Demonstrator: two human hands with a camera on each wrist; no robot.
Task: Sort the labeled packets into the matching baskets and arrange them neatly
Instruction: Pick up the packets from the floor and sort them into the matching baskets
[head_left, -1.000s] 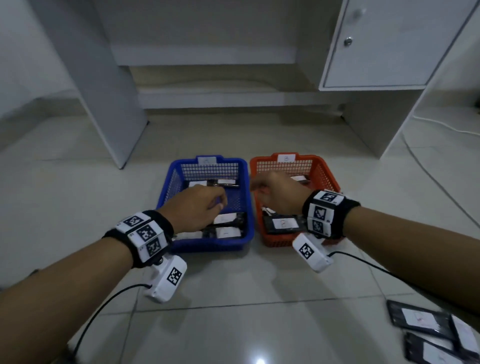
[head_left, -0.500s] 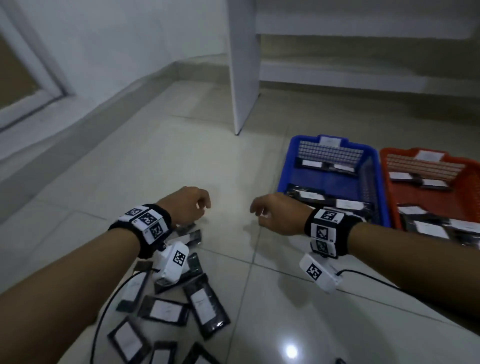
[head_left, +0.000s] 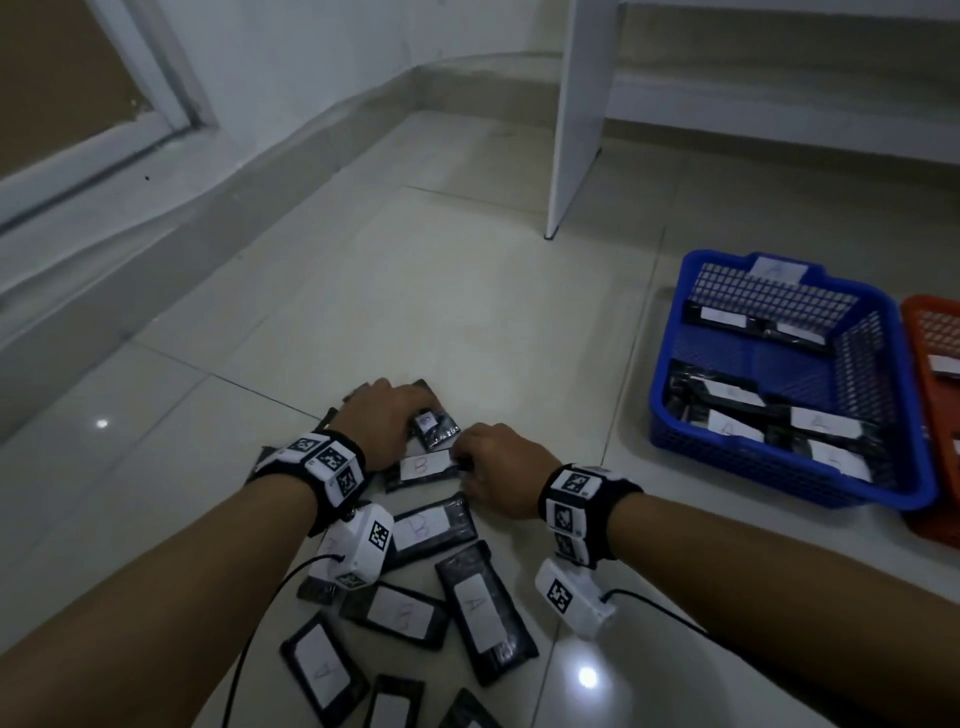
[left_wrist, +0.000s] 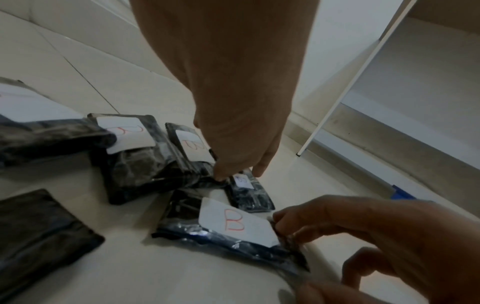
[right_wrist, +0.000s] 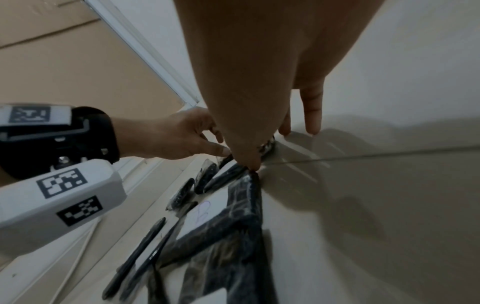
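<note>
Two hands picking B packets off the floor

The right hand (head_left: 498, 475) pinches the end of a B packet (head_left: 423, 467) lying in the pile; the left hand (head_left: 387, 423) curls its fingertips on the edge of a smaller B packet (head_left: 435, 428) just behind. Lift each one alone — do not drag its neighbours — then carry both past the blue basket (head_left: 769, 467) to the orange basket (head_left: 930, 332), which I guess is B's.

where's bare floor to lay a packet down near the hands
Bare tile lies between the packet pile and the blue basket, and beyond the left hand toward the white panel. The pile under both hands is crowded; the right hand pinches a B packet.
</note>
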